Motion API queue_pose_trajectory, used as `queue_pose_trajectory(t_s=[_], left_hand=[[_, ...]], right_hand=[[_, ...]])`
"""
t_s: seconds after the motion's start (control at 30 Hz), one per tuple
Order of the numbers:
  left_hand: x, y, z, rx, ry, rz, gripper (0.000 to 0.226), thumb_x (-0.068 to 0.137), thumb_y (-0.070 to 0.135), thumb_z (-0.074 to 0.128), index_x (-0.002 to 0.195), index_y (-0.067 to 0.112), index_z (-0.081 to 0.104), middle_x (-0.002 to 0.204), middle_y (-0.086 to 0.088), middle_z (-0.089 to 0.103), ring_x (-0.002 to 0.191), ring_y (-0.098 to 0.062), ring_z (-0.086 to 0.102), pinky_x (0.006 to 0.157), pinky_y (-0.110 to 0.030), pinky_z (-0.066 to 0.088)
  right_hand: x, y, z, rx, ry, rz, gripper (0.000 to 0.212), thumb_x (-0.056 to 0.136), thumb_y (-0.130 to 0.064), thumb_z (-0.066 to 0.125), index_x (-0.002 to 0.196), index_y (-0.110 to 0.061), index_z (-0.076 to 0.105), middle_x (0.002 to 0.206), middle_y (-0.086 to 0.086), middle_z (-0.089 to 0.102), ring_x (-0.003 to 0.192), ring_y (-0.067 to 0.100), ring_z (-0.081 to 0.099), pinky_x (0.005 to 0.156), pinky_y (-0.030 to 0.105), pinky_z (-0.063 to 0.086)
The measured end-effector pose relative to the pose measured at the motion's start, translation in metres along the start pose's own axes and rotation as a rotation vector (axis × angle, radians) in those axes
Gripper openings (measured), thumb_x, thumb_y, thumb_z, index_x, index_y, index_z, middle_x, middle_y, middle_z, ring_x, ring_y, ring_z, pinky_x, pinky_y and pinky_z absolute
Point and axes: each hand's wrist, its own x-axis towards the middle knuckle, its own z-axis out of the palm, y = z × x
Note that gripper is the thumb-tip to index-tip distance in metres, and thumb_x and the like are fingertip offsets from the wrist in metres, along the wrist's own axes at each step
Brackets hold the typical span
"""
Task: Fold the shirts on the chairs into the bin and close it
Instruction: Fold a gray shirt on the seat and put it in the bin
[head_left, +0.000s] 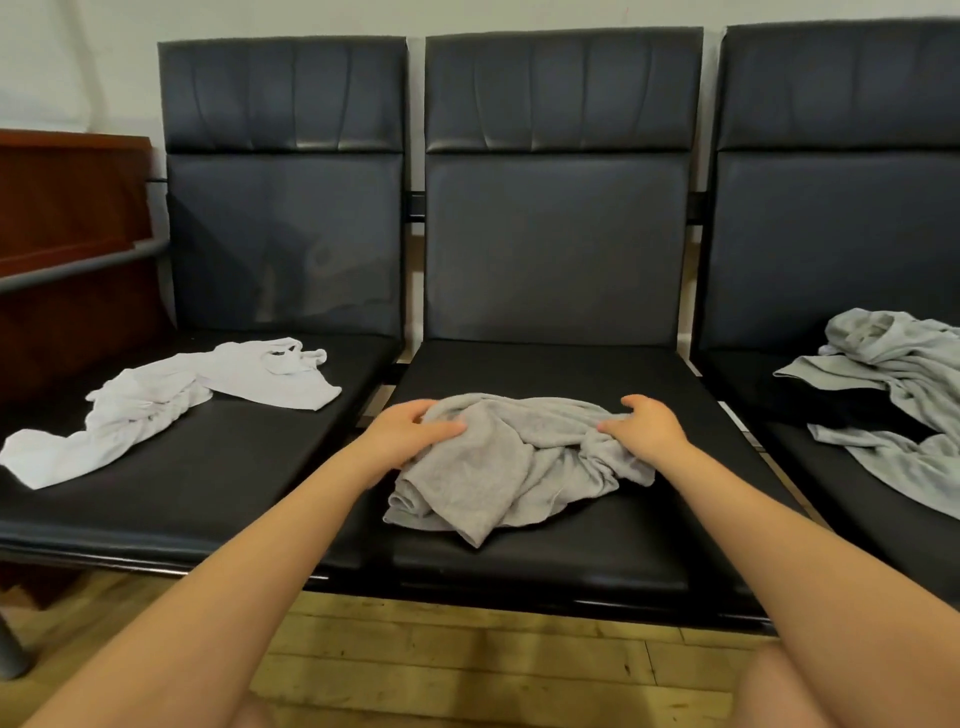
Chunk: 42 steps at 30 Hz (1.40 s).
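Observation:
A crumpled grey shirt (511, 460) lies on the seat of the middle black chair (550, 551). My left hand (408, 428) grips its left edge, thumb laid over the cloth. My right hand (647, 428) grips a bunched part on its right side. A white shirt (171, 402) sprawls across the left chair's seat (208, 483). A pale grey-green shirt (893, 400) is heaped on the right chair (810, 395), partly cut off by the frame. No bin is in view.
The three chairs stand joined in a row against a white wall. A reddish wooden cabinet (67, 208) and a grey metal armrest (83, 265) are at the left. Wooden floor (467, 660) runs under the seats' front edges.

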Motion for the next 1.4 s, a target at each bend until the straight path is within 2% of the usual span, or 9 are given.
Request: queue_pose_trajectory(t_s=[0.13, 0.27, 0.37, 0.53, 0.73, 0.83, 1.13, 1.3, 1.4], left_hand=[[0.007, 0.016, 0.006, -0.302, 0.057, 0.056, 0.02, 0.09, 0.023, 0.065, 0.108, 0.022, 0.071, 0.109, 0.001, 0.069, 0.104, -0.017, 0.063, 0.08, -0.03, 0.053], [0.015, 0.041, -0.005, -0.709, 0.315, 0.157, 0.013, 0.091, 0.016, 0.065, 0.101, 0.015, 0.072, 0.099, -0.005, 0.071, 0.093, -0.02, 0.065, 0.075, -0.03, 0.054], [0.013, 0.055, -0.015, -0.669, 0.451, 0.284, 0.016, 0.092, 0.019, 0.062, 0.103, 0.013, 0.071, 0.091, -0.003, 0.071, 0.083, -0.017, 0.065, 0.073, -0.027, 0.055], [0.003, 0.042, -0.017, -0.219, 0.591, 0.437, 0.021, 0.095, 0.024, 0.058, 0.112, 0.02, 0.069, 0.109, 0.004, 0.068, 0.096, -0.007, 0.065, 0.088, -0.027, 0.053], [-0.01, 0.017, -0.006, 0.29, 0.4, 0.362, 0.032, 0.093, 0.015, 0.059, 0.124, 0.011, 0.064, 0.111, 0.002, 0.059, 0.104, -0.008, 0.051, 0.086, -0.02, 0.035], [-0.011, 0.009, -0.009, 0.313, 0.373, 0.306, 0.031, 0.093, 0.016, 0.059, 0.124, 0.013, 0.064, 0.121, 0.001, 0.059, 0.113, -0.012, 0.053, 0.089, -0.02, 0.035], [-0.018, -0.019, -0.027, 0.104, 0.487, 0.052, 0.015, 0.094, 0.029, 0.054, 0.104, 0.022, 0.063, 0.107, -0.002, 0.065, 0.089, -0.016, 0.061, 0.08, -0.033, 0.05], [-0.02, -0.011, -0.019, -0.032, 0.415, 0.002, 0.02, 0.096, 0.033, 0.053, 0.098, 0.016, 0.062, 0.083, -0.005, 0.07, 0.056, -0.015, 0.058, 0.05, -0.024, 0.045], [-0.015, -0.01, -0.008, -0.137, 0.329, -0.093, 0.023, 0.095, 0.038, 0.054, 0.1, 0.016, 0.061, 0.086, -0.009, 0.069, 0.064, -0.017, 0.064, 0.053, -0.024, 0.051]], right_hand=[[-0.001, -0.001, -0.003, 0.334, 0.026, -0.076, 0.012, 0.088, -0.016, 0.066, 0.098, -0.014, 0.073, 0.106, 0.006, 0.068, 0.108, 0.023, 0.06, 0.085, 0.03, 0.046], [-0.001, -0.025, -0.036, 0.848, 0.252, -0.045, 0.007, 0.087, -0.021, 0.067, 0.093, -0.02, 0.071, 0.105, 0.006, 0.069, 0.103, 0.023, 0.063, 0.084, 0.033, 0.051], [-0.007, -0.039, -0.065, 1.069, 0.287, -0.054, 0.017, 0.091, -0.024, 0.065, 0.106, -0.02, 0.07, 0.106, 0.002, 0.068, 0.098, 0.016, 0.064, 0.074, 0.026, 0.053], [-0.033, -0.026, -0.068, 0.786, 0.22, -0.242, 0.022, 0.093, -0.017, 0.059, 0.113, -0.016, 0.069, 0.114, -0.001, 0.065, 0.107, 0.011, 0.057, 0.083, 0.023, 0.047], [-0.054, 0.006, -0.049, -0.079, -0.179, -0.401, 0.023, 0.086, -0.008, 0.062, 0.099, -0.026, 0.068, 0.104, -0.01, 0.062, 0.105, 0.011, 0.058, 0.085, 0.019, 0.039], [-0.065, 0.015, -0.044, -0.138, -0.317, -0.342, 0.023, 0.087, -0.011, 0.063, 0.102, -0.028, 0.068, 0.109, -0.01, 0.061, 0.103, 0.008, 0.057, 0.083, 0.017, 0.04], [-0.063, -0.013, -0.027, -0.185, -0.154, -0.421, 0.027, 0.091, -0.039, 0.06, 0.071, -0.02, 0.064, 0.079, -0.002, 0.063, 0.074, 0.016, 0.06, 0.071, 0.034, 0.05], [-0.037, -0.038, 0.003, -0.125, -0.116, -0.408, 0.029, 0.093, -0.043, 0.056, 0.116, -0.027, 0.062, 0.115, -0.002, 0.057, 0.101, 0.014, 0.056, 0.09, 0.033, 0.049], [-0.027, -0.047, 0.024, -0.048, -0.223, -0.316, 0.053, 0.092, -0.045, 0.055, 0.141, -0.026, 0.043, 0.138, 0.005, 0.048, 0.124, 0.02, 0.048, 0.101, 0.034, 0.042]])
